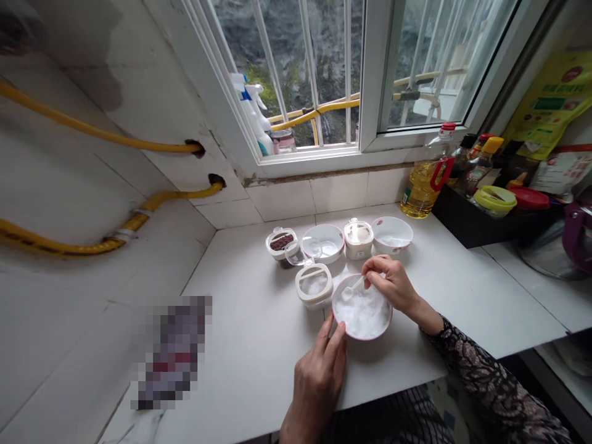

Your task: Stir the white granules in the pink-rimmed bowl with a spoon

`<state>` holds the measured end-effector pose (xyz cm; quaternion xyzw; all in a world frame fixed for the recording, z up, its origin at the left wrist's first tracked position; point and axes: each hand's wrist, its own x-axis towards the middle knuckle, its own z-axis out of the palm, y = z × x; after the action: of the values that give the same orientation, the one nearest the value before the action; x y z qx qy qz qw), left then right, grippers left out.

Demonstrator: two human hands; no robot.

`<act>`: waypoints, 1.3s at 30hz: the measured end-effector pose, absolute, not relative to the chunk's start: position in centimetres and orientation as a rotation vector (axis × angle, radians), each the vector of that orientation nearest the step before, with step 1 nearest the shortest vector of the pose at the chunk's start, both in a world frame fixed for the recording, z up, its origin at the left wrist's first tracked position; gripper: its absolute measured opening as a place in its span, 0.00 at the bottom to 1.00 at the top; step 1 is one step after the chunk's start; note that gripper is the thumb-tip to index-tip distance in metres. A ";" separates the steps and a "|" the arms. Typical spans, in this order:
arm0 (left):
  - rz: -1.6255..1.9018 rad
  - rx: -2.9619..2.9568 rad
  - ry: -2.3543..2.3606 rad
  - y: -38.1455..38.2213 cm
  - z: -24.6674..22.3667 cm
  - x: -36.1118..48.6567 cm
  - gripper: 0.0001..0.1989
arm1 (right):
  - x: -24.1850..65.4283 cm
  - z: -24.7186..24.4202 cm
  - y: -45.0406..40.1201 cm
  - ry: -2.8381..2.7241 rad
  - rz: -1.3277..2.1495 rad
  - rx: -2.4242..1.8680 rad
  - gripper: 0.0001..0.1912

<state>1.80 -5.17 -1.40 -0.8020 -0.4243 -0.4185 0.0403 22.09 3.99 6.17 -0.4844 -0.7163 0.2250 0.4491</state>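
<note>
A round bowl with a pink edge [387, 324] stands on the counter, filled with loose white grains. My left hand [320, 373] steadies it, fingers and thumb against its left side and rim. Pinched in my right hand [393, 287] is a small white spoon [355, 286], its scoop over the white contents at the bowl's upper left. Close beside the bowl on the left sits a clear jar with a cream rim [301, 297], its lid flipped up and white grains inside.
Behind are a jar of dark reddish bits [282, 242], a jar of pale powder [358, 246] and two white bowls [340, 250], [401, 246]. An oil bottle [419, 191] and a black condiment box [467, 222] stand back right. A blurred-out item [176, 351] lies left.
</note>
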 end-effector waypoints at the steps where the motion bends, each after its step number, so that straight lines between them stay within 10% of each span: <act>1: -1.283 -2.461 -1.297 -5.2 -1.4 1.8 0.16 | 22.1 6.2 4.0 -1.749 0.598 -1.206 0.10; 39: -1.280 -2.446 -1.300 -5.1 -1.7 1.7 0.18 | 21.6 6.7 4.6 -1.241 1.065 -1.053 0.04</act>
<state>1.71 -5.11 -1.73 -0.8008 -0.4254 -0.4192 0.0449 21.64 4.62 6.74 -0.4473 -0.5274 0.4523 0.5632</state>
